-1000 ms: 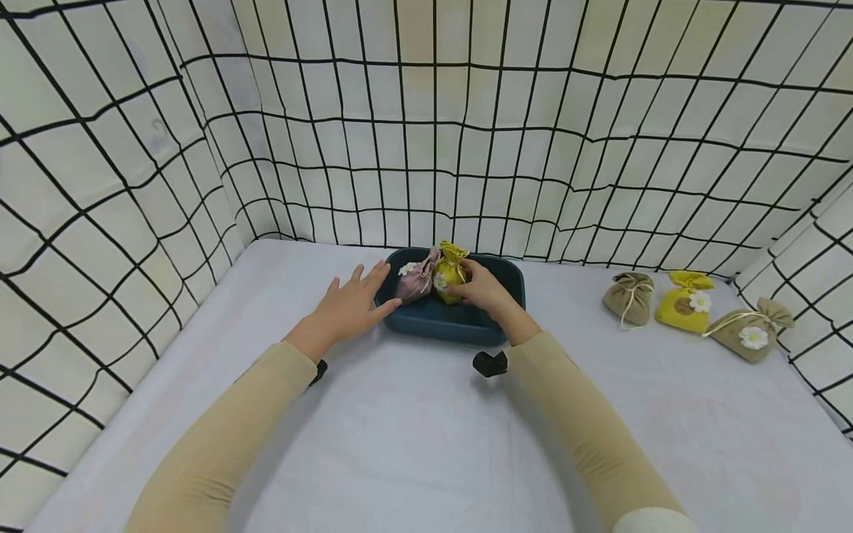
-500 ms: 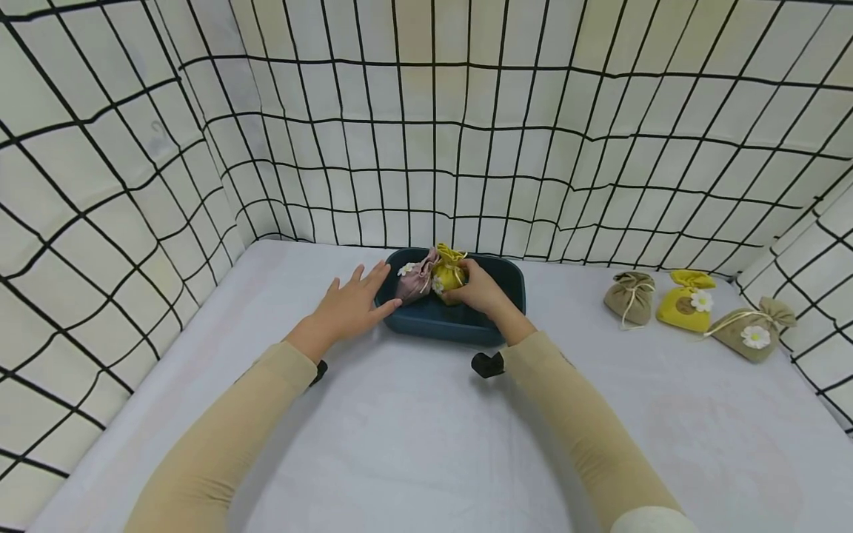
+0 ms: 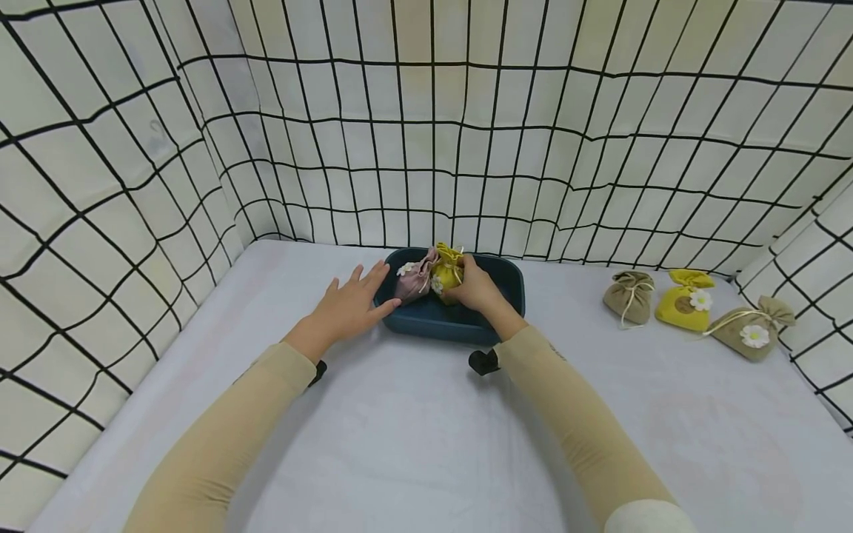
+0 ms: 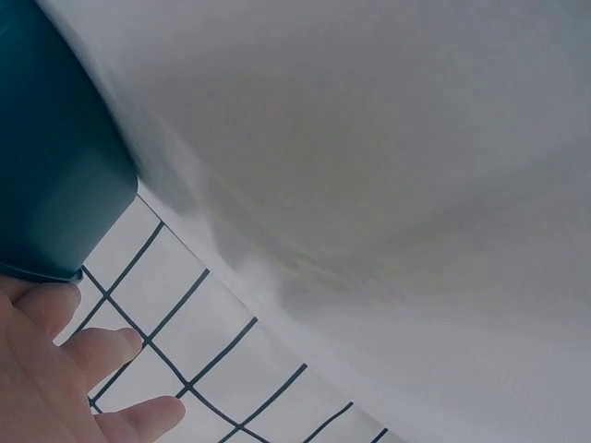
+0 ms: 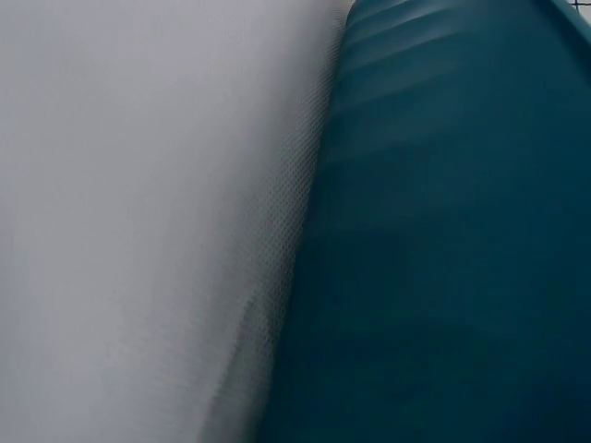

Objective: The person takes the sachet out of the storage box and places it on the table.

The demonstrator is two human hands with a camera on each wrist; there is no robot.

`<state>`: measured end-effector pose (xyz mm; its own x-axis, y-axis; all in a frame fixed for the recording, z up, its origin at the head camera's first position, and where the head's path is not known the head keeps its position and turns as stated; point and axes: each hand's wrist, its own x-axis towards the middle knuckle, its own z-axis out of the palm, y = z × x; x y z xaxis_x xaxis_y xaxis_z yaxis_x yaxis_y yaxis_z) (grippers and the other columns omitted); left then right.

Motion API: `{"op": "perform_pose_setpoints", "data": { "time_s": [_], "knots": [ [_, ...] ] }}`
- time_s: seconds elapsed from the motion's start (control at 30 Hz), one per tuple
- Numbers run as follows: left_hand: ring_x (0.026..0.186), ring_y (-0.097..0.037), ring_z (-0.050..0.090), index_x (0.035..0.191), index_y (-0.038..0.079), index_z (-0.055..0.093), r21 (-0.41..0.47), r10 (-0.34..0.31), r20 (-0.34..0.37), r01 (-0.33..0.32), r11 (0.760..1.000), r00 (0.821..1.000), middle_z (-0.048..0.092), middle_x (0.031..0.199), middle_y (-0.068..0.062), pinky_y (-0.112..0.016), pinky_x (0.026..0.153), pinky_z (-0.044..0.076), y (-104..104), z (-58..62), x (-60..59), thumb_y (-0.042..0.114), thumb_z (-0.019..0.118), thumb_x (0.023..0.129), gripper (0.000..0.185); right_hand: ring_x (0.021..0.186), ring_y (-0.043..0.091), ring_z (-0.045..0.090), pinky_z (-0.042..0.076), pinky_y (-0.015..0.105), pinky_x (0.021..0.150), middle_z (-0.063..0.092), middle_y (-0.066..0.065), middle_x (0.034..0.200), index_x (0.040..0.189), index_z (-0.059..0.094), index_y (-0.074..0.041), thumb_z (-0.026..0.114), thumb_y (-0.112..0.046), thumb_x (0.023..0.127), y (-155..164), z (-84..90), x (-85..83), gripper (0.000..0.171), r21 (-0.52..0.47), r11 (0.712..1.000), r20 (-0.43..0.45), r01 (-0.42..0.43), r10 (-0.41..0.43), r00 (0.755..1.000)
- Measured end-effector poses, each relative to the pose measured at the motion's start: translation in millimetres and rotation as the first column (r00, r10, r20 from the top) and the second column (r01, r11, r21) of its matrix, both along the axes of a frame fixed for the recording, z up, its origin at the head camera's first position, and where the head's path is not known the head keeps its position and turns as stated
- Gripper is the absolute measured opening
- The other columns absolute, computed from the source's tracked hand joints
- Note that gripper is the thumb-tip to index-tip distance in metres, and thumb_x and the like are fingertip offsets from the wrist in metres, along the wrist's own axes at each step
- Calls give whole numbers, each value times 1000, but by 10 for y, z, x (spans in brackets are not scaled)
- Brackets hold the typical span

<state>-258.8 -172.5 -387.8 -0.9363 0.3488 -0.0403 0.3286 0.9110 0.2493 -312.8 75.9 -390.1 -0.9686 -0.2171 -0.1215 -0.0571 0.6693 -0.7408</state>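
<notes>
Two beige-sleeved forearms reach forward over the white cloth-covered desk [image 3: 413, 437]. Left hand [image 3: 349, 305] lies flat, fingers straight and spread, fingertips touching the near-left rim of the dark teal rectangular plastic tray [image 3: 436, 320]; the left wrist view shows the tray corner [image 4: 51, 175] right above those fingers [image 4: 97, 355]. Right hand [image 3: 476, 287] sits inside the tray, fingers curled round the small mustard-yellow drawstring fabric pouch [image 3: 448, 271], holding it upright. Just left of it, touching, leans a pale pink fabric pouch with a white flower [image 3: 415, 278]. Well apart on the right of the desk: an olive-beige pouch [image 3: 629, 297], a bright yellow pouch with a daisy [image 3: 686, 302], a tan pouch lying tilted [image 3: 751, 326]. Behind, black-gridded white cloth walls [image 3: 426, 133]
</notes>
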Motion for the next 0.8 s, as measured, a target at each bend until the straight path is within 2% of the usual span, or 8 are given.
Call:
{"op": "perform_pose_setpoints", "data": {
  "time_s": [0.23, 0.8],
  "knots": [
    [154, -43, 11, 166, 9, 13, 1, -2, 1, 2, 1000, 1000, 13, 171, -9, -73, 115, 11, 2, -9, -4, 58, 40, 107, 82, 129, 36, 53, 44, 47, 108, 49, 25, 147, 154, 30, 0, 76, -10, 92, -18, -25, -23, 78, 0, 1000, -15, 5, -5, 1000],
    [154, -43, 12, 166, 8, 15, 11, 0, -4, 0, 1000, 1000, 15, 171, -10, -73, 115, 12, 3, 10, 1, 58, 42, 106, 82, 128, 36, 54, 45, 48, 107, 49, 25, 149, 154, 32, -1, 75, -10, 93, 11, -24, -37, 75, 7, 1000, -29, 31, -31, 999]
  ]
}}
